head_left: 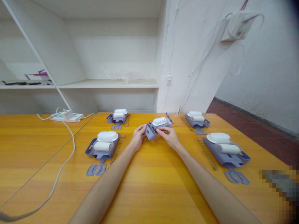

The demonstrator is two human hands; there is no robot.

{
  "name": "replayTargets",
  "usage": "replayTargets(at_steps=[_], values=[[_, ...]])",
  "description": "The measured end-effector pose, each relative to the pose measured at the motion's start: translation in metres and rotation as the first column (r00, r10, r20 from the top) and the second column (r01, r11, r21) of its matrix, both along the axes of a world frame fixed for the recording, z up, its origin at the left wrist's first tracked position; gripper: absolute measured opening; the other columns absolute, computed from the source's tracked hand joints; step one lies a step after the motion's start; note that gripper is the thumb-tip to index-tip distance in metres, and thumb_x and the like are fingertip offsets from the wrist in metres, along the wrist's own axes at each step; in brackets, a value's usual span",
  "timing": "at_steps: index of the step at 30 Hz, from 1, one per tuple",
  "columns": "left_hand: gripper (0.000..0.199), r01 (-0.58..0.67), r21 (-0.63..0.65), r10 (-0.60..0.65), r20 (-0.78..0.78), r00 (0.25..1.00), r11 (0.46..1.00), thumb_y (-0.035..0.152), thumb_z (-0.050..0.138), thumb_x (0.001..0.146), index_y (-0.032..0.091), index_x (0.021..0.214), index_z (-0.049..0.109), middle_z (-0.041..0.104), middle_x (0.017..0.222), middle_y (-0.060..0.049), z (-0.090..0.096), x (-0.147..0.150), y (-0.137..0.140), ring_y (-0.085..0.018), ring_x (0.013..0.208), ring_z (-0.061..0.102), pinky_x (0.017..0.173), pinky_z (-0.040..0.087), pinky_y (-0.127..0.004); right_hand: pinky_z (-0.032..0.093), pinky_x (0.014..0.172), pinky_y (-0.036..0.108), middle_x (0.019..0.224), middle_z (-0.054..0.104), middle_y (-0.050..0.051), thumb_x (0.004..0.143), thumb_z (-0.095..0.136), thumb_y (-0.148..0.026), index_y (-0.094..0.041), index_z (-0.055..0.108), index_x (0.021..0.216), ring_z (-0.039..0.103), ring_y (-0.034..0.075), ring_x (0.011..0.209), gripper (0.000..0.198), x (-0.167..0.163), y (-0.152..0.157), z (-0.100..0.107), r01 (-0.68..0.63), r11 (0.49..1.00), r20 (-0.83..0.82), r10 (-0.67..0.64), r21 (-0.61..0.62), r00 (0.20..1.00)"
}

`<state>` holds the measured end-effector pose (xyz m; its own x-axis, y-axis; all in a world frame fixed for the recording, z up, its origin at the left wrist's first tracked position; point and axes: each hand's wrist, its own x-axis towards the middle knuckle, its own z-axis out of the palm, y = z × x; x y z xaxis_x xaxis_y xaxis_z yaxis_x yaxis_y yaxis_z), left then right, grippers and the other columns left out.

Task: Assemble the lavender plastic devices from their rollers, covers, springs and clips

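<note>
Head view, both hands (154,135) gripping grey holder (157,126)

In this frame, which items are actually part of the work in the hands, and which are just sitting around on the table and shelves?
In hand:
- grey holder with white piece, gripped by left hand and right hand

Lying about:
- four matching sets: far left, near left, far right, near right
- loose springs
- flat grey rings
- power strip and its cable
- shelf

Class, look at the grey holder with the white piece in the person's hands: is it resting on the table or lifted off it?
Lifted. Both hands, left hand and right hand, hold the grey holder above the table.
</note>
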<state>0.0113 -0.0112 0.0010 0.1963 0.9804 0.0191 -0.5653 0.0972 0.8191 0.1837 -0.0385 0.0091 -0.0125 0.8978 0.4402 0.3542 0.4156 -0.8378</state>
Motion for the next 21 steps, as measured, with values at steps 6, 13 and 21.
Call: replayTargets(at_steps=[6,13,21], values=[[0.021,-0.106,-0.149,0.12,0.092,0.988,0.983,0.031,0.051,0.086,0.013,0.092,0.062,0.065,0.081,-0.004,-0.001,-0.006,0.006,-0.012,0.067,0.061,0.063,0.051,-0.025,0.045,0.086,0.039,0.086,0.068,0.008,0.08,0.056,-0.038,-0.018,0.069,0.077,0.06,0.022,0.087,0.023,0.006,0.002,-0.005,0.119,0.983,0.081,-0.132,0.141,0.988],[0.038,-0.147,-0.208,0.163,0.064,0.984,0.967,0.049,0.044,0.088,0.014,0.09,0.059,0.062,0.07,-0.003,0.002,-0.009,0.005,-0.011,0.053,0.057,0.051,0.049,-0.024,0.027,0.105,0.047,0.143,0.035,0.011,0.081,0.051,-0.039,-0.021,0.047,0.13,0.03,0.028,0.13,0.052,0.018,0.003,-0.015,0.261,0.91,0.575,-0.407,0.322,0.709],[0.055,-0.149,-0.167,0.145,-0.04,0.989,0.975,0.065,0.057,0.07,0.016,0.094,0.057,0.059,0.067,0.0,0.008,-0.007,0.0,-0.009,0.052,0.055,0.047,0.047,-0.02,0.014,0.107,0.056,0.148,0.026,0.012,0.08,0.048,-0.043,-0.019,0.012,0.145,0.019,0.03,0.135,0.078,0.017,0.002,-0.025,0.278,0.917,0.728,-0.398,0.288,0.558]])
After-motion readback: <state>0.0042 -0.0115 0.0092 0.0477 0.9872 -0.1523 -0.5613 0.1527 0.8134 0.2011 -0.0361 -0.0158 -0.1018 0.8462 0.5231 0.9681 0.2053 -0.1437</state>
